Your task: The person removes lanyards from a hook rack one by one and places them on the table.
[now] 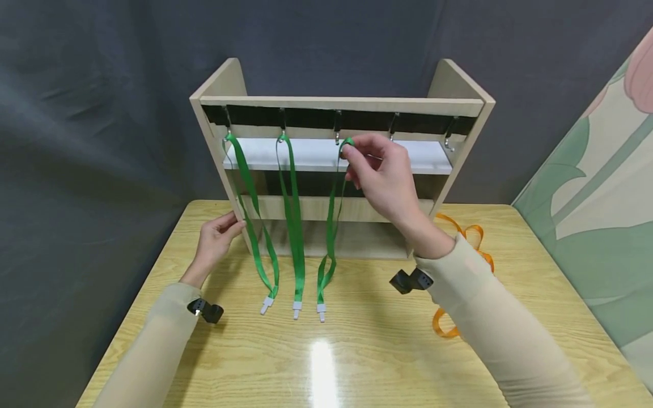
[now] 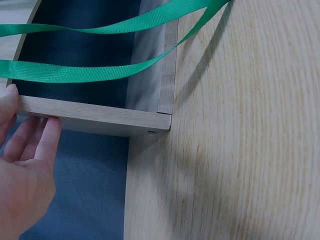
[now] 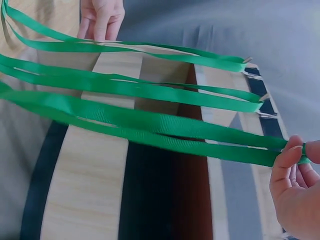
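My right hand (image 1: 382, 173) pinches the top loop of a green lanyard (image 1: 330, 249) between thumb and fingers, just below and right of the middle hook (image 1: 337, 127). The lanyard's white clip (image 1: 321, 310) hangs at its lower end. Two more green lanyards hang from the two hooks to the left, one (image 1: 247, 181) at the far left and one (image 1: 293, 215) beside it. Low on the wooden rack (image 1: 342, 102), my left hand (image 1: 216, 241) grips the left side panel (image 2: 95, 111), thumb on one face and fingers on the other.
Two bare hooks, one at the far right (image 1: 449, 136), are on the rack's black strip. Orange lanyards (image 1: 446, 326) lie on the wooden table (image 1: 255, 368) to the right, partly behind my right forearm. A dark curtain (image 1: 336, 45) stands behind the rack.
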The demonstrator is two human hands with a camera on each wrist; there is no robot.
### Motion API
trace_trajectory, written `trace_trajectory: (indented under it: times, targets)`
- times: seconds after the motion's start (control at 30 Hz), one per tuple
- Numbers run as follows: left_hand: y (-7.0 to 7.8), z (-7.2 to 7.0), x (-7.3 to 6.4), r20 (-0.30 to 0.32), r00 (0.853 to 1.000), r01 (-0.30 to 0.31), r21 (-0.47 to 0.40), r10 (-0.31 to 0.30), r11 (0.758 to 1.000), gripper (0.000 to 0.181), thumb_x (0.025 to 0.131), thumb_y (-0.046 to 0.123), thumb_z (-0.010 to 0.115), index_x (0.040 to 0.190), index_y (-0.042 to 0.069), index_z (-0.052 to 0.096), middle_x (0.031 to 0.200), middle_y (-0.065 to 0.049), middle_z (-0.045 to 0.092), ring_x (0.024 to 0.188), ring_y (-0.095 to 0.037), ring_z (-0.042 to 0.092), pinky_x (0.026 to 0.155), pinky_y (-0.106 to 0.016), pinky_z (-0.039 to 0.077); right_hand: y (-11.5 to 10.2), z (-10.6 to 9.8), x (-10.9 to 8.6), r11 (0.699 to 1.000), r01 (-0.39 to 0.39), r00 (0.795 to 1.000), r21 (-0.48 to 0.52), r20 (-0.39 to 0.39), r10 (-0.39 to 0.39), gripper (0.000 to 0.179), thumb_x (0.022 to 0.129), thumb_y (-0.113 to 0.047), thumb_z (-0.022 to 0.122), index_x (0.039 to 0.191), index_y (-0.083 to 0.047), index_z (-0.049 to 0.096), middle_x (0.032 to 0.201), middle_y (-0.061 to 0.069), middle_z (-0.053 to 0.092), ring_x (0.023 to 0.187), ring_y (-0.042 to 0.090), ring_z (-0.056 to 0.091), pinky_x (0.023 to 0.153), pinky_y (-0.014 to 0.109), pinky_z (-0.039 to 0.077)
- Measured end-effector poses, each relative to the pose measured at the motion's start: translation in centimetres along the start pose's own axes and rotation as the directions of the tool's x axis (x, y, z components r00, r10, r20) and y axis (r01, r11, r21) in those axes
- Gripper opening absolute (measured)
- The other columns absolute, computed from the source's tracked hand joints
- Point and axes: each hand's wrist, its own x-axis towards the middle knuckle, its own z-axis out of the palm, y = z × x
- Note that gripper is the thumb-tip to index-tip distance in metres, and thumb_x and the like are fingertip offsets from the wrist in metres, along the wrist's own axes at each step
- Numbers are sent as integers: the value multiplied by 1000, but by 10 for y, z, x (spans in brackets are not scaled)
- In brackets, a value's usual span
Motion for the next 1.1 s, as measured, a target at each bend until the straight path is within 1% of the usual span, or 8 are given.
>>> trace_trajectory:
  times: [0.17, 0.27, 0.33, 0.47, 0.6, 0.83, 1.03, 1.1]
  targets:
    - [-19, -3, 5, -13, 1000, 6, 0, -6, 1000, 36, 93, 6, 62, 128, -1, 59, 122, -22, 59, 94, -6, 61, 78, -19, 52, -11, -9, -2, 996, 84, 996, -26, 14, -84, 12, 94, -6, 62, 98, 5, 65, 78, 15, 61, 58, 26, 55, 51, 24, 47]
    - [-23, -3, 5, -19, 1000, 2, 0, -2, 1000, 37, 93, 10, 63, 129, 0, 59, 123, -21, 59, 95, -8, 62, 78, -20, 52, -18, -15, -3, 992, 121, 993, -42, 19, -120, 11, 93, -5, 62, 98, 4, 65, 77, 11, 62, 57, 22, 56, 51, 25, 48]
    - [-24, -2, 5, -19, 1000, -8, -3, 8, 1000, 38, 93, 10, 64, 129, 0, 59, 122, -22, 59, 96, -9, 62, 79, -21, 52, -22, -19, -4, 991, 121, 993, -56, 16, -121, 11, 93, -6, 63, 97, 4, 65, 77, 10, 63, 58, 21, 56, 52, 24, 48]
    - [-23, -2, 5, -21, 1000, -20, -10, 20, 1000, 38, 92, 11, 64, 128, -1, 59, 122, -22, 59, 95, -9, 62, 78, -21, 52, -31, -28, -4, 992, 113, 994, -55, 7, -113, 13, 92, -5, 63, 98, 6, 65, 77, 12, 62, 58, 22, 54, 52, 24, 46]
    - [-24, -2, 5, -19, 1000, -24, -11, 24, 1000, 38, 93, 10, 64, 128, -2, 59, 122, -22, 59, 95, -9, 62, 78, -21, 52, -39, -38, -4, 991, 126, 992, -39, -14, -126, 11, 91, -3, 64, 98, 5, 66, 76, 14, 62, 59, 24, 54, 53, 24, 46]
    - [-24, -3, 6, -27, 999, -24, -11, 24, 1000, 36, 93, 8, 64, 127, -2, 60, 121, -22, 60, 94, -8, 62, 77, -20, 52, -47, -53, -3, 980, 197, 978, -23, -67, -198, 6, 89, -1, 65, 93, 3, 68, 76, 17, 62, 57, 21, 54, 50, 21, 45]
    - [-26, -3, 6, -28, 999, -24, -3, 24, 1000, 37, 93, 9, 63, 128, -2, 59, 121, -21, 60, 94, -8, 62, 78, -19, 52, -48, -67, -3, 984, 180, 980, -3, -91, -179, 8, 88, 1, 65, 94, 5, 69, 79, 17, 63, 57, 21, 54, 52, 20, 46]
    - [-26, -3, 6, -27, 999, -23, -2, 23, 1000, 37, 93, 9, 64, 128, -2, 58, 121, -21, 60, 95, -8, 62, 78, -19, 51, -47, -74, -3, 986, 165, 982, 28, -96, -161, 10, 88, 3, 65, 96, 7, 68, 82, 17, 64, 58, 21, 54, 52, 20, 45]
